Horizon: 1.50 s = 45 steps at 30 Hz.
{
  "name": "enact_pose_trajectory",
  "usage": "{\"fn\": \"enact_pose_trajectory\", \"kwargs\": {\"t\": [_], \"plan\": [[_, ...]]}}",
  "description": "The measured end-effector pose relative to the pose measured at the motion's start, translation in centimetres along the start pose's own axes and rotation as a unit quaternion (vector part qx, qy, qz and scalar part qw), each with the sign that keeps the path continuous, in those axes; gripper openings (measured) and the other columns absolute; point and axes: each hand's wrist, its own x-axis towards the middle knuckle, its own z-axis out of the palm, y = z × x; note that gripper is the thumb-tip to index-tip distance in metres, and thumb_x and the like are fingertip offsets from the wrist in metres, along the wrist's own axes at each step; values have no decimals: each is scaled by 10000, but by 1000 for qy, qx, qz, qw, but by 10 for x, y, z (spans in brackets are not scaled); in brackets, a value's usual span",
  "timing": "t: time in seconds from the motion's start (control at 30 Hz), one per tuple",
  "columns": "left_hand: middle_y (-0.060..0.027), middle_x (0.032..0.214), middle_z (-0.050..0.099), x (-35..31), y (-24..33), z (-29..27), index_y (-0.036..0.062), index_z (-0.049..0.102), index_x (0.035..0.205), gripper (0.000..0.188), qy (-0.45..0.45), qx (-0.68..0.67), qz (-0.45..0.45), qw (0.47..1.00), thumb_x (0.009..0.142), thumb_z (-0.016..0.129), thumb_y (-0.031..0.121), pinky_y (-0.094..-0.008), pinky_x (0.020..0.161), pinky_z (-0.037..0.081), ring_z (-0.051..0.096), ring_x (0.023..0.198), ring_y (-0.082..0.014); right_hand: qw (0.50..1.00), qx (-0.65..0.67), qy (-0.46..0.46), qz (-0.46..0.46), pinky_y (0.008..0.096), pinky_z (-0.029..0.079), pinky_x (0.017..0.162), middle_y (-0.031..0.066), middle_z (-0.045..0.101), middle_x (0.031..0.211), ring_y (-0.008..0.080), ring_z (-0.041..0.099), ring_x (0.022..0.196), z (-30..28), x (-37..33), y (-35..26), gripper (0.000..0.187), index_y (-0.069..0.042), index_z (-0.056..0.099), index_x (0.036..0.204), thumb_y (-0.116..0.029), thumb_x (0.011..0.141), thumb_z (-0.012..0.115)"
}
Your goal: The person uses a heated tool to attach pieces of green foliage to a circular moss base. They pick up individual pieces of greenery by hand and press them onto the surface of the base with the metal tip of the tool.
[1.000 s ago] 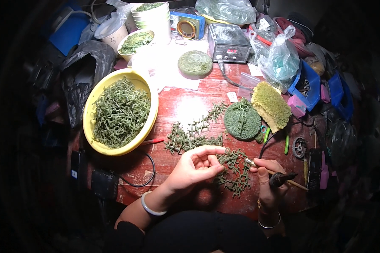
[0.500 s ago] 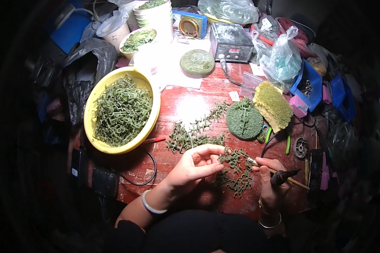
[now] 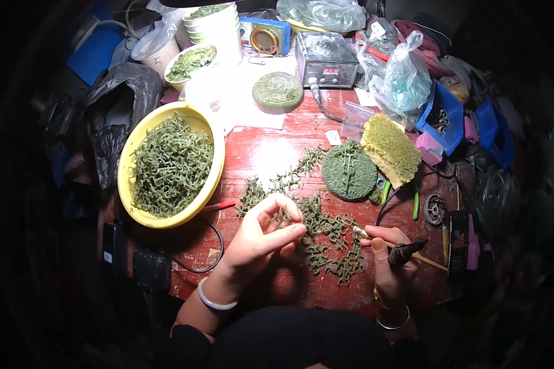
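Observation:
My left hand [image 3: 268, 230] is curled with thumb and fingertips close together. A small green wax-like piece [image 3: 281, 216] shows between its fingers, partly hidden. My right hand [image 3: 389, 258] grips a soldering-iron-style pen [image 3: 406, 251] with a dark handle. Its metal tip points left at a pile of curly green pieces [image 3: 340, 237]. From the same hand a thin wooden stick [image 3: 429, 262] sticks out to the right. The pile lies on the table between my hands. More linked green pieces [image 3: 301, 169] lie beyond my left hand.
A yellow basin [image 3: 126, 184] full of green pieces stands left. Beyond the hands are a round green block [image 3: 349, 178], a yellowish sponge-like piece [image 3: 391, 150] and a control box [image 3: 326, 59] with a lit display. A blue bin [image 3: 443, 117] stands right; a black cable [image 3: 212, 258] curves near my left forearm.
My left hand has drawn away to the left from the pile and the pen tip. The right hand still holds the pen over the pile. The whole view has shifted slightly.

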Motion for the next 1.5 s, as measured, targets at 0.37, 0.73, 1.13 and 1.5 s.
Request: {"fn": "enact_pose_trajectory", "kwargs": {"t": [0.37,0.73,1.13,1.5], "plan": [[-75,804,581,6,-28,4,45,654,1112,346,51,684,280,672,798,790,93,-312,559,488,597,609,-190,1000,-5,-13,-13,288,562,754,140,709,934,194,708,831,0,1,1,270,25,690,1060,139,817,668],[20,806,577,3,-22,0,37,679,1051,198,66,458,188,866,858,723,28,-228,624,448,522,663,-66,999,-36,-30,-20,286,557,753,144,717,958,196,705,843,-1,4,-3,259,27,691,1061,127,823,675],[-10,1038,655,2,-19,1,18,649,1169,221,-34,143,-30,989,952,663,57,-220,820,468,586,934,-60,996,8,-77,36,268,556,741,110,732,917,165,708,828,11,1,-3,211,2,691,1039,25,835,740],[-72,1167,631,2,-23,8,7,570,1261,393,-87,244,18,966,890,701,0,-307,964,493,605,1096,-142,996,-13,-89,-6,260,535,731,101,712,907,152,689,824,11,4,-3,277,-7,683,1026,100,776,736]]}}
